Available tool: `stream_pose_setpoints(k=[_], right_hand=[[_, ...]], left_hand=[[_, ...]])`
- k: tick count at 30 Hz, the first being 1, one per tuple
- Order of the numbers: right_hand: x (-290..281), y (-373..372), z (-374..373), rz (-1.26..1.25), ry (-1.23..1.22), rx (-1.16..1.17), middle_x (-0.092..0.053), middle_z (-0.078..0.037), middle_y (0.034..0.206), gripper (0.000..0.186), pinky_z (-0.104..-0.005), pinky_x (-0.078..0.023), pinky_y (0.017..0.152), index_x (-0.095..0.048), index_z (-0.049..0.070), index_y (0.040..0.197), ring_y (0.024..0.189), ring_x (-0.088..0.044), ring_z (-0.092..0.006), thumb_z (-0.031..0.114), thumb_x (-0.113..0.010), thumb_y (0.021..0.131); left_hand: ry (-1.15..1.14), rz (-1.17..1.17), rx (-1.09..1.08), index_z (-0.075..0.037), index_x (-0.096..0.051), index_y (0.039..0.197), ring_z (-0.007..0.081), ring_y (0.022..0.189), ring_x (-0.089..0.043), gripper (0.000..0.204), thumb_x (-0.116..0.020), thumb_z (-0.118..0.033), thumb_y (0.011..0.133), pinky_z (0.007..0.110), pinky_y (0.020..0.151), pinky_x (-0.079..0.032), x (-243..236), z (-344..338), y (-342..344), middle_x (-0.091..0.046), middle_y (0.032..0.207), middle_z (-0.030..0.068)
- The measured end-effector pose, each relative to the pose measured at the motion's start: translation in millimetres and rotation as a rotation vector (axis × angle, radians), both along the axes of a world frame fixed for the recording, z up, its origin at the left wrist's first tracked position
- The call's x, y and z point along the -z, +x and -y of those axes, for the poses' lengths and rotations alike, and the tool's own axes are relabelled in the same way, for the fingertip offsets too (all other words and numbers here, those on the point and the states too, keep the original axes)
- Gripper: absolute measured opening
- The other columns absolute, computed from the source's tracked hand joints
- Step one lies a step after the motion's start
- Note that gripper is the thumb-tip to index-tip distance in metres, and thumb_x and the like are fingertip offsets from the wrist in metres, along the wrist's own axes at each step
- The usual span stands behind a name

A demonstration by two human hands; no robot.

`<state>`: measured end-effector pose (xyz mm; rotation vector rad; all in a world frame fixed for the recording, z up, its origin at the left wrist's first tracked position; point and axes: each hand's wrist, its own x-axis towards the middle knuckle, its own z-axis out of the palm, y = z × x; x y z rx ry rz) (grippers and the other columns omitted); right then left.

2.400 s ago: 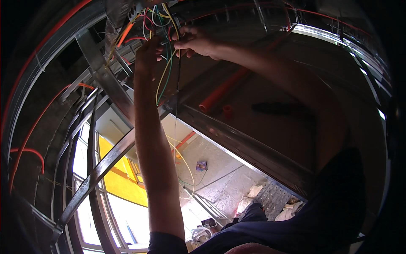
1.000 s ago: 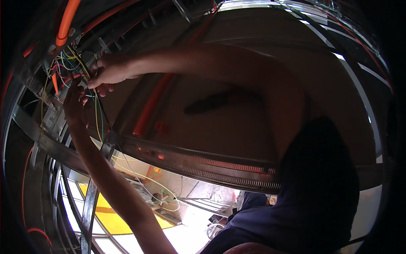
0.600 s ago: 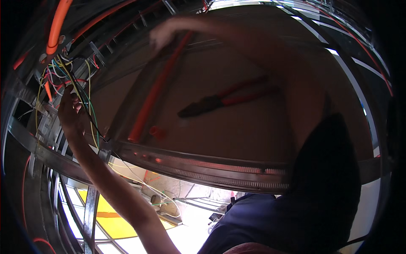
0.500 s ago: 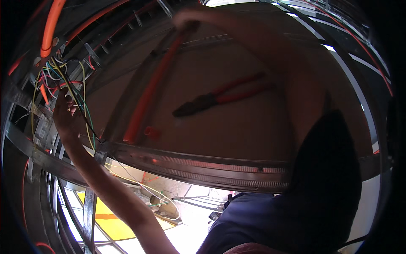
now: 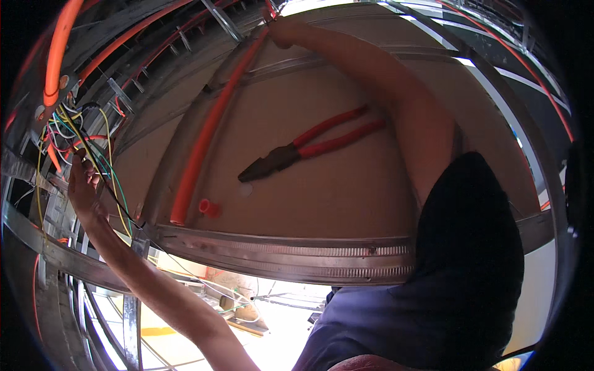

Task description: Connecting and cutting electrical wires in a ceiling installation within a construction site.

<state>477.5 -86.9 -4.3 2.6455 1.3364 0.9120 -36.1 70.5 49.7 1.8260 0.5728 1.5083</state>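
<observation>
My left hand [image 5: 85,185] is at the left, its fingers curled on loose coloured wires [image 5: 105,164] hanging from a junction among metal framing. My right hand [image 5: 281,32] reaches up to the top centre, at the far end of a long orange-red conduit [image 5: 213,123], fingers bent around something small and hard to make out. Under my right arm, red-handled pliers [image 5: 281,157] lie on a brown board [image 5: 334,198], jaws toward the left. A short red fitting [image 5: 209,207] and a small pale disc [image 5: 246,189] lie near them.
Metal channels [image 5: 284,256] border the board, the nearer one ribbed. More orange conduits [image 5: 57,55] run along the upper left, and framing [image 5: 46,250] crosses the left side. Below, through an opening [image 5: 278,315], a bright room with hanging cables shows.
My right hand has left the wire bundle and swung up and right to the conduit's far end. My left hand stays at the wires. The view has shifted, showing the pliers more plainly.
</observation>
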Motion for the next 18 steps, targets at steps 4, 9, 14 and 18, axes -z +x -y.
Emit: stream_pose_setpoints(k=[4, 9, 14, 18], right_hand=[[6.2, -13.0, 13.3, -0.06, 0.068, -0.037, -0.062, -0.024, 0.11, 0.085, -0.044, -0.052, 0.075, 0.001, -0.002, 0.147, 0.097, -0.064, -0.0344, 0.007, -0.053, 0.081], [9.3, -16.1, 23.7, -0.174, 0.053, 0.09, -0.062, -0.025, 0.109, 0.088, -0.0431, -0.051, 0.075, 0.008, -0.007, 0.144, 0.096, -0.063, -0.0361, 0.004, -0.052, 0.081], [11.8, -9.1, 31.8, -0.207, -0.025, 0.14, -0.062, -0.026, 0.109, 0.086, -0.0434, -0.051, 0.076, 0.009, -0.012, 0.142, 0.095, -0.064, -0.0365, 0.003, -0.049, 0.081], [16.5, -2.8, 27.7, -0.224, 0.002, 0.114, -0.062, -0.025, 0.11, 0.084, -0.0437, -0.05, 0.077, 0.011, -0.009, 0.143, 0.096, -0.063, -0.0363, 0.004, -0.046, 0.082]], left_hand=[[-0.012, 0.053, 0.06, -0.009, -0.062, 0.117, 0.0015, 0.071, -0.047, 0.035, -0.053, -0.035, 0.096, 0.02, 0.067, -0.036, 0.9, -6.7, 0.5, -0.056, 0.079, -0.0083], [-0.033, 0.014, 0.021, -0.013, -0.06, 0.123, 0.0061, 0.079, -0.045, 0.039, -0.052, -0.038, 0.094, 0.026, 0.076, -0.036, 3.6, -12.1, 0.7, -0.054, 0.091, -0.0057], [-0.032, -0.017, 0.049, -0.016, -0.056, 0.13, 0.0062, 0.094, -0.049, 0.041, -0.049, -0.038, 0.095, 0.028, 0.088, -0.034, 4.2, -11.1, 4.2, -0.058, 0.108, -0.0053], [0.036, 0.078, 0.055, -0.008, -0.064, 0.113, 0.0014, 0.072, -0.049, 0.035, -0.054, -0.036, 0.095, 0.021, 0.071, -0.039, 6.0, -13.6, 3.9, -0.055, 0.076, -0.0081]])
